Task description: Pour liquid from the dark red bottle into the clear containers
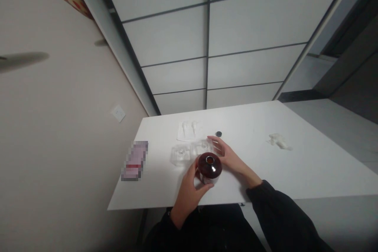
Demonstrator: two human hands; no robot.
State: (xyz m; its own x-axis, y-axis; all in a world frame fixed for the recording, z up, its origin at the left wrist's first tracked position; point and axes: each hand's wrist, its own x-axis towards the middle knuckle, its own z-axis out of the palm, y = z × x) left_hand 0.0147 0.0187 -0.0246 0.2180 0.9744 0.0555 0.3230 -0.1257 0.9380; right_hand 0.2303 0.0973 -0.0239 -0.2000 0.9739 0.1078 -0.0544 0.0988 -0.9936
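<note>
White, dark-framed panelled doors point(174, 39) stand behind a smooth white tabletop point(301, 173). Near its front edge, the left hand point(190, 189) has its thumb and fingers wrapped round a squat, glossy, reddish-brown bottle point(210, 170) with a pale label. The right hand point(225, 153) has its fingers loosely spread just beyond the bottle, at the side of the right-hand clear, square, see-through container point(202, 148); I cannot tell whether they touch it. Beside that stands a matching left-hand container point(181, 156). Farther out lie two small whitish nozzle-like pieces point(194, 127) on a thin white sheet point(180, 135), a round black cap point(219, 134), and, well apart to the right, a crumpled whitish wad point(280, 141).

The step in hand seems to be steadying the uncapped bottle; the next move calls for a firm left grip and a controlled tilt. The bottle's open mouth points upward, its short long axis roughly upright
</note>
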